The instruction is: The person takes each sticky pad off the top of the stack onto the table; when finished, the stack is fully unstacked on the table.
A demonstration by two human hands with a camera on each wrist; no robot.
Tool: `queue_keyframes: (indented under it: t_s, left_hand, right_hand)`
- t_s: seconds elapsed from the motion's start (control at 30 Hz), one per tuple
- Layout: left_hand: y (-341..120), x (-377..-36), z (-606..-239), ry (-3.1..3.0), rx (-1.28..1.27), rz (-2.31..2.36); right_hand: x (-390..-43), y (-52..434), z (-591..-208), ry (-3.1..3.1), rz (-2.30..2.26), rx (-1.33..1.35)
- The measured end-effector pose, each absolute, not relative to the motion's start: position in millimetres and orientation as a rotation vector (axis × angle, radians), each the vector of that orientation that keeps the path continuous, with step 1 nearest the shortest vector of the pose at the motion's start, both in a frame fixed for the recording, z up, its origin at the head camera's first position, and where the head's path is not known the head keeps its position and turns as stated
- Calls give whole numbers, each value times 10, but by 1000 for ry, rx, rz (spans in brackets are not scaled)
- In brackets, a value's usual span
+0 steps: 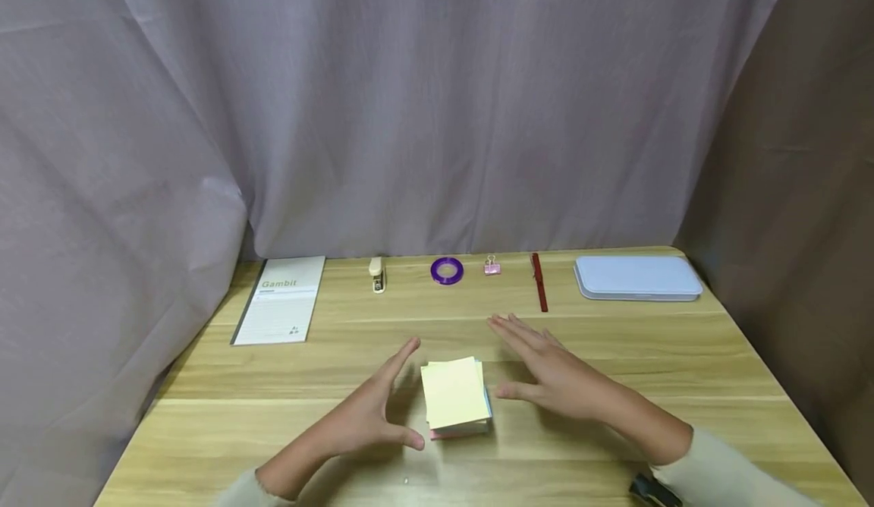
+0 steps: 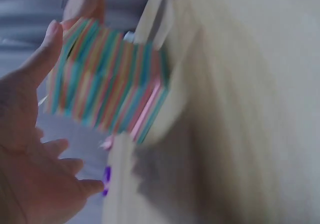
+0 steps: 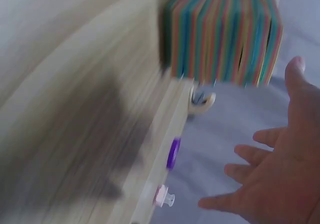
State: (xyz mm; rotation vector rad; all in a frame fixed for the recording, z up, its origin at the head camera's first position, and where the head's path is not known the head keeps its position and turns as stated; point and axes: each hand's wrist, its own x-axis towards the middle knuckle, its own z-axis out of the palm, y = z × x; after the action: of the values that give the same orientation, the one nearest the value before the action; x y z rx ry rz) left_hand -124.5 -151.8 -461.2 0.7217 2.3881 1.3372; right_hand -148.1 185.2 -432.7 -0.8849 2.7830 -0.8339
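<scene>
A tall stack of sticky notes point(image 1: 454, 393) stands near the front middle of the table, with a pale yellow sheet on top. Its sides show stripes of teal, pink and yellow in both wrist views, and its layers sit slightly askew. To the left of the stack is my left hand point(image 1: 372, 412), thumb and fingers spread apart and nothing gripped. My right hand point(image 1: 553, 374) is held on the other side, its thumb toward the stack and its fingers extended. A gap shows between each hand and the notes in the head view.
Along the back lie a Gambit notepad point(image 1: 281, 302), a small stapler point(image 1: 377, 275), a purple tape roll point(image 1: 447, 271), a pink binder clip point(image 1: 492, 266), a red pen point(image 1: 539, 283) and a pale blue case point(image 1: 638, 278). A black object point(image 1: 654, 490) is by the right sleeve.
</scene>
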Motion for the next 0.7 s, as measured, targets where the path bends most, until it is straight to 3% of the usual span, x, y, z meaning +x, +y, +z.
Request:
queue_keyframes:
  t_s: [0.7]
  left_hand:
    - [-1154, -1209, -4743, 2350, 751, 1509]
  right_hand:
    - [-1379, 1432, -4313, 2521, -1038, -971]
